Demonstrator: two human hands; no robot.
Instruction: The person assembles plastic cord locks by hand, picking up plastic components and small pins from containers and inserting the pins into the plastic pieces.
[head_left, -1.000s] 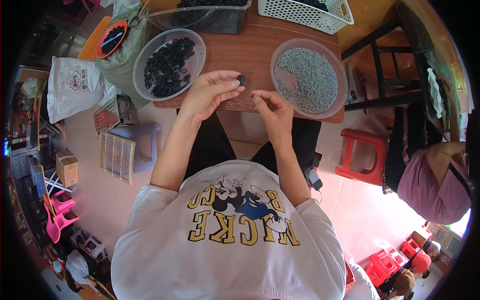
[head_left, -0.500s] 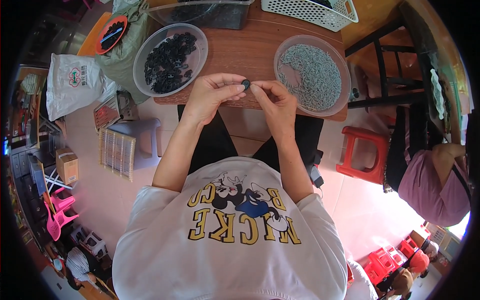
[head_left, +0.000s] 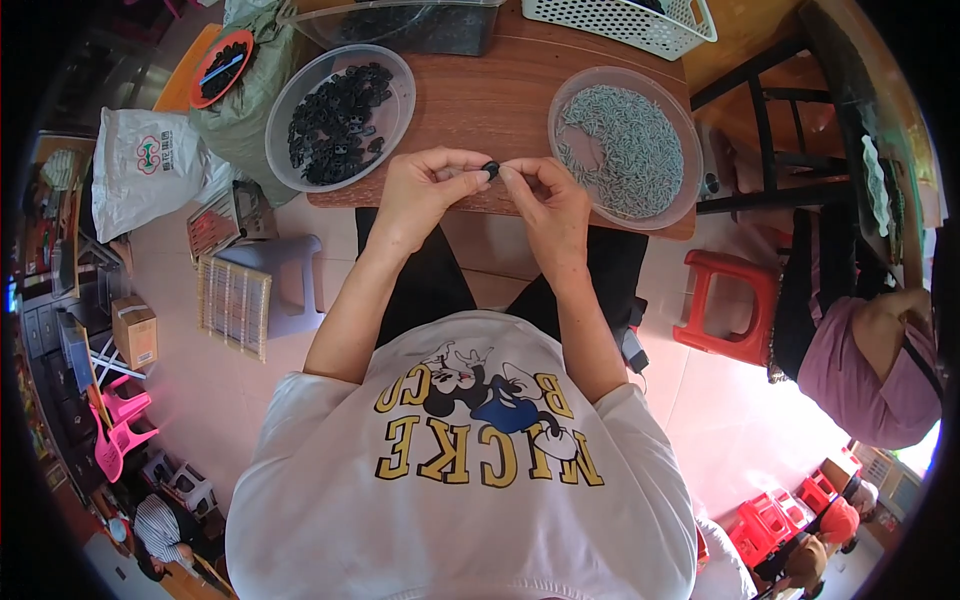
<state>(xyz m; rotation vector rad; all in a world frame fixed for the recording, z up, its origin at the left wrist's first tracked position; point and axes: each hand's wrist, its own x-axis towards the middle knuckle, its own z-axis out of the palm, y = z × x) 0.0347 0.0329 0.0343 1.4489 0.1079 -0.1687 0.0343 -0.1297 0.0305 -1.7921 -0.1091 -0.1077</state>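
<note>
Between both hands, over the table's near edge, is a small round black plastic part [head_left: 491, 170]. My left hand [head_left: 428, 190] pinches it with thumb and forefinger. The fingertips of my right hand [head_left: 547, 200] are closed at the part's right side; whether they hold a tiny piece there is hidden. Left of my hands stands a clear round tub [head_left: 398, 130] with many loose black plastic parts [head_left: 340, 120]. A second clear tub [head_left: 690, 165], beside my right hand, holds a heap of small silvery screws [head_left: 630, 145].
The brown wooden table [head_left: 470, 100] carries a dark bin [head_left: 440, 30] and a white perforated basket [head_left: 620, 30] at its far side. A red stool [head_left: 725, 305] and a seated person [head_left: 860, 370] are at the right. Sacks [head_left: 150, 165] and a blue-grey stool [head_left: 295, 285] stand left.
The small black part has turned slightly between my fingertips. Both hands stay in nearly the same place.
</note>
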